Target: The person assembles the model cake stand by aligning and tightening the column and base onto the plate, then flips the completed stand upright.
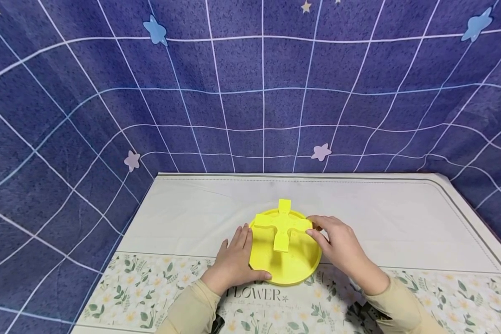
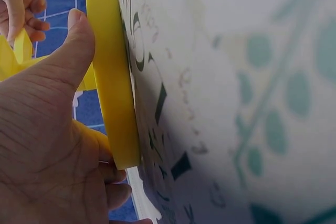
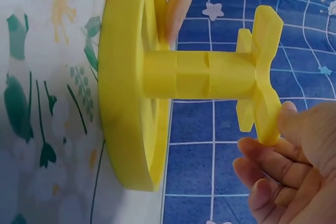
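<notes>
A yellow round base [image 1: 296,264] with a raised rim lies flat on the table. In the right wrist view a thick yellow post [image 3: 191,74] rises from its middle and carries a four-armed yellow cross piece [image 1: 283,223]. My left hand [image 1: 234,260] rests against the base's left edge, fingers straight along the rim and thumb over the front edge. With thumb and forefinger, my right hand [image 1: 342,241] pinches the end of the cross's right arm. Its other fingers [image 3: 262,195] curl loosely below that arm. From overhead, the cross hides most of the post.
A white cover [image 1: 200,208] lies over the table, with a flower-printed strip [image 1: 150,292] along the near side. Behind and to the left hangs a dark blue curtain [image 1: 234,106] with a grid and star pattern. Dark straps [image 1: 367,315] show at my wrists.
</notes>
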A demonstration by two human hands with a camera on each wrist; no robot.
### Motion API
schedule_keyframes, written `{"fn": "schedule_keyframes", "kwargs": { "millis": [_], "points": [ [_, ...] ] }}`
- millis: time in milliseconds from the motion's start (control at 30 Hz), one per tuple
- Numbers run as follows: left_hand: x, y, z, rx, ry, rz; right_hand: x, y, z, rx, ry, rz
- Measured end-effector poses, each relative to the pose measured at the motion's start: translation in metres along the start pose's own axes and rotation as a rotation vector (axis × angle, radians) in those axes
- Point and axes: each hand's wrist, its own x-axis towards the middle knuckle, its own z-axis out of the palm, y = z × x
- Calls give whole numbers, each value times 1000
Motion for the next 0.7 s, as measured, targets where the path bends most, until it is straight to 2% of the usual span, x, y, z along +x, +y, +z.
{"fn": "schedule_keyframes", "kwargs": {
  "millis": [400,700],
  "points": [
    [1,1,3,-7,-6,-4,-5,-5,10,126,112,83],
    [0,1,0,-15,6,-5,-9,-11,18,39,187,66]
  ]
}}
